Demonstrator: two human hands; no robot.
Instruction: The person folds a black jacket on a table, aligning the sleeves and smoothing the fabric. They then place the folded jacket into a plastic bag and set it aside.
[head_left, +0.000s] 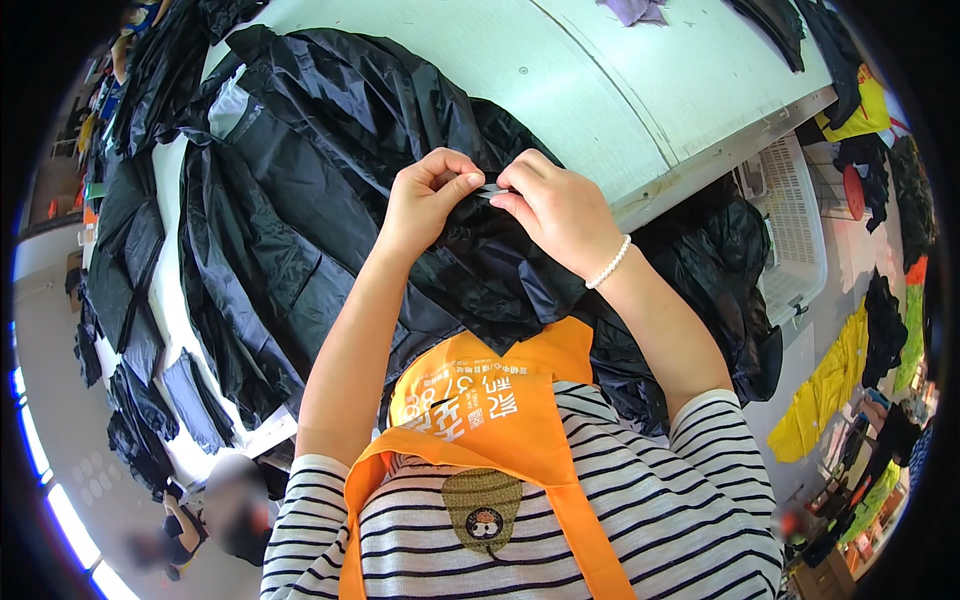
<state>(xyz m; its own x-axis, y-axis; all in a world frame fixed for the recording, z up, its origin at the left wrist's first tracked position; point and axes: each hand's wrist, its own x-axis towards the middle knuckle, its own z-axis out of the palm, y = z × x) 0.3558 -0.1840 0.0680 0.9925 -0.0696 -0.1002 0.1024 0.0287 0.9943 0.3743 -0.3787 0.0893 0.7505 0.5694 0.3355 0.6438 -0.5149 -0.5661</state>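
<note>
Above a heap of shiny black fabric that looks like a garment, both my hands are brought close together. My left hand is closed in a pinch, thumb against curled forefinger. Facing it, my right hand, with a white beaded bracelet at the wrist, pinches too. A small pale strip shows between the two sets of fingertips; its exact kind is too small to make out. Black cloth lies directly under both hands and drapes toward my orange apron.
The white tabletop has a metal edge on the right. Beyond that edge stands a white plastic crate, with black fabric bunched beside it. Yellow cloth lies further right. More black garments are piled at left.
</note>
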